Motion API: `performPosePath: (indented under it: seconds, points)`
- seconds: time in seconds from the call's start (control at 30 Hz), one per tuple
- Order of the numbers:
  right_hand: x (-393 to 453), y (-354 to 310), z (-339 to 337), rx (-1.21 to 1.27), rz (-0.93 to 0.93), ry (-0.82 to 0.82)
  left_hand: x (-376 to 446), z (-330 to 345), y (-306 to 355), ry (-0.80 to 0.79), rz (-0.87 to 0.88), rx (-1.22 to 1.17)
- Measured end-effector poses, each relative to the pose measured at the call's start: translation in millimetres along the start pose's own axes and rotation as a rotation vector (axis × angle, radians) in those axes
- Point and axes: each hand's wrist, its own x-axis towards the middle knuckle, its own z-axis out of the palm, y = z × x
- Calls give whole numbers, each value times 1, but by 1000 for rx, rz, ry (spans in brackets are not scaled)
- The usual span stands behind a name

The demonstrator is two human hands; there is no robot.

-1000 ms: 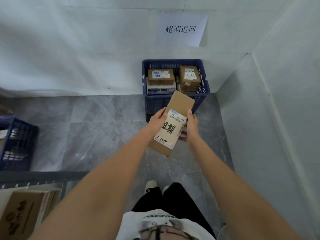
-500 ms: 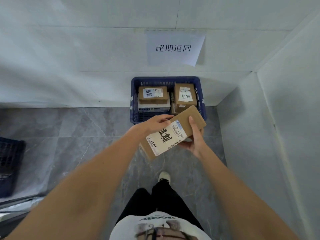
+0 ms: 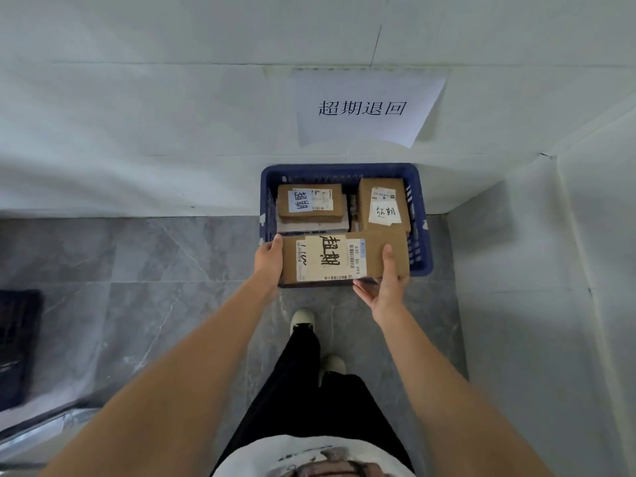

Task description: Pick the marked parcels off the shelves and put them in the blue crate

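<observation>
Fingers of the left hand (image 3: 269,260) and right hand (image 3: 386,287) grip the ends of the parcel (image 3: 344,258), its long axis crosswise, held over the near edge of the crate (image 3: 422,235), so lowering it forward seems next.

The long brown cardboard parcel (image 3: 344,258) hid the near wall of the blue plastic crate (image 3: 418,215) and the right grip's (image 3: 385,287) fingers beneath it. A pale box (image 3: 311,226) under the ten-o'clock parcel showed only an edge. At nine o'clock, a dark crate (image 3: 19,346) was cut off.
</observation>
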Motion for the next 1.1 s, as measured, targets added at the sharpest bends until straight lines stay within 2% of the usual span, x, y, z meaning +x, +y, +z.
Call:
performPosePath:
  seconds: [0.13,0.23,0.33,0.4,0.5,0.63,0.8,0.9,1.1]
  points:
    - [36,-4,9,-299,-128,72,47,1,9,44,-35,42]
    - [69,-8,9,-489,-177,25,81,10,4,30,-91,66]
    - [112,-5,7,-782,-212,-13,116,23,-13,40,-110,100]
    - [141,-3,11,-914,-203,-58,138,30,-24,65,-107,127]
    - [184,1,24,-1014,-94,-144,171,39,-38,102,-121,154]
    - [238,13,33,-1017,60,-177,219,44,-61,112,-174,221]
    - [280,31,44,-974,243,-164,265,50,-75,149,-238,167]
    - [296,44,54,-895,288,-143,287,52,-77,188,-269,117]
    - [327,62,63,-780,300,-79,318,54,-84,121,-338,75]
